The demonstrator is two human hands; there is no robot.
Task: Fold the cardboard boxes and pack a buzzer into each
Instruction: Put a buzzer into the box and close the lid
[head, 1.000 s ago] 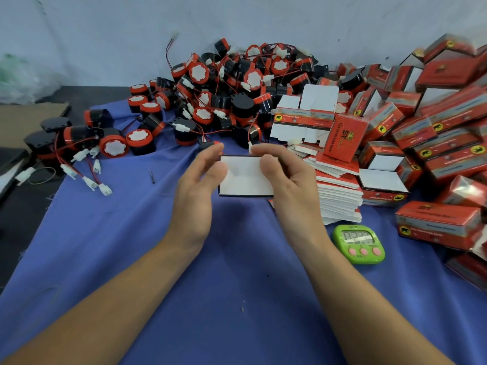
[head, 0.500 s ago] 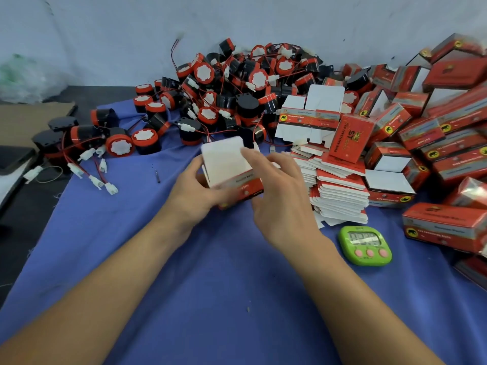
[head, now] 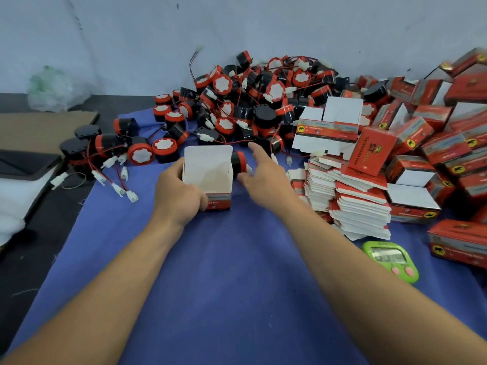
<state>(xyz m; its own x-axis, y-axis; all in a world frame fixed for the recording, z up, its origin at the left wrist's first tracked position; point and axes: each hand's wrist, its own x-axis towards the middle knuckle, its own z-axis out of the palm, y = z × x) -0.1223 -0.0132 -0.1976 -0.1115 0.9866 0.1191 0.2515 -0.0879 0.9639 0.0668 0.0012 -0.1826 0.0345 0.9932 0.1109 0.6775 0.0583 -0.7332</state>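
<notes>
My left hand (head: 179, 196) grips an erected red-and-white cardboard box (head: 208, 172) that stands upright on the blue cloth (head: 224, 285) with its top flap raised and its mouth open. My right hand (head: 266, 177) reaches just right of the box, with index finger and thumb spread on either side of a black-and-red buzzer (head: 238, 162) lying against the box's side. The fingers are straight and not closed on the buzzer. A large pile of buzzers (head: 250, 101) with red wires and white plugs lies behind.
A stack of flat unfolded boxes (head: 355, 201) sits right of my right hand. Several folded red boxes (head: 448, 127) are heaped at the far right. A green timer (head: 390, 259) lies near the right forearm. Brown cardboard (head: 39, 127) lies at the left, off the cloth.
The flat box was opened into an upright carton and set on the cloth. My right hand let go of it and moved right and forward to a buzzer.
</notes>
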